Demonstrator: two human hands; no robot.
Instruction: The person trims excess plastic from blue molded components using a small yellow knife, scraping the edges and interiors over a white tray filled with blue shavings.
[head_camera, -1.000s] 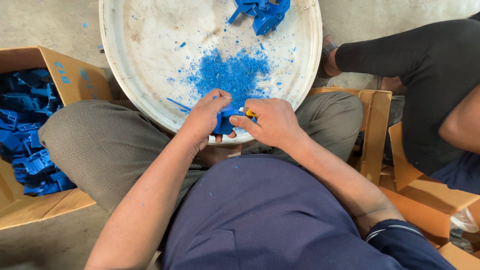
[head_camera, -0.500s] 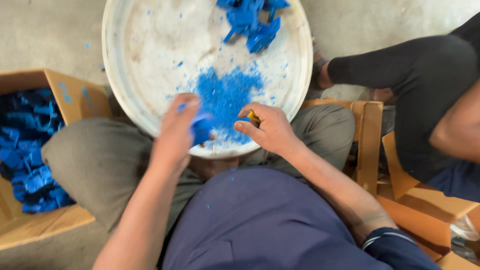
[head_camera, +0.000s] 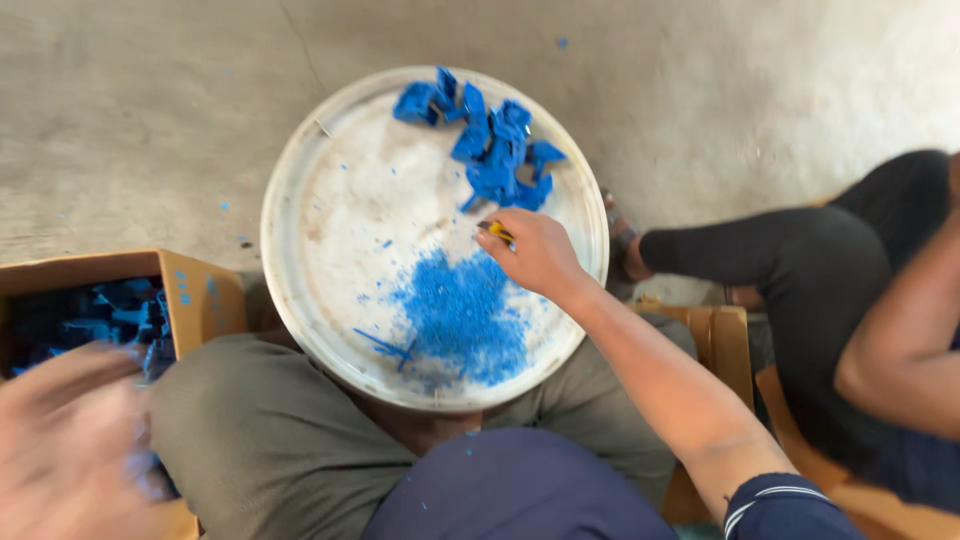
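Note:
A round white tray (head_camera: 330, 170) rests on my lap. At its far edge lies a pile of blue plastic parts (head_camera: 490, 145), and a heap of blue shavings (head_camera: 460, 315) covers its near side. My right hand (head_camera: 535, 255) is shut on a small yellow cutter (head_camera: 497, 232) and reaches just below the pile of parts. My left hand (head_camera: 70, 440) is a blur at the lower left, over a cardboard box (head_camera: 200, 290) filled with blue parts (head_camera: 110, 315). Its fingers look spread, with nothing seen in them.
Another person in dark clothes (head_camera: 800, 260) sits at the right, with a forearm (head_camera: 900, 350) close by. Wooden stool pieces (head_camera: 725, 340) stand between us. The bare concrete floor (head_camera: 150, 120) stretches beyond the tray.
My left hand has swung from the tray's near edge, with a blue part, out left over the box. My right hand has moved up the tray to the pile of parts.

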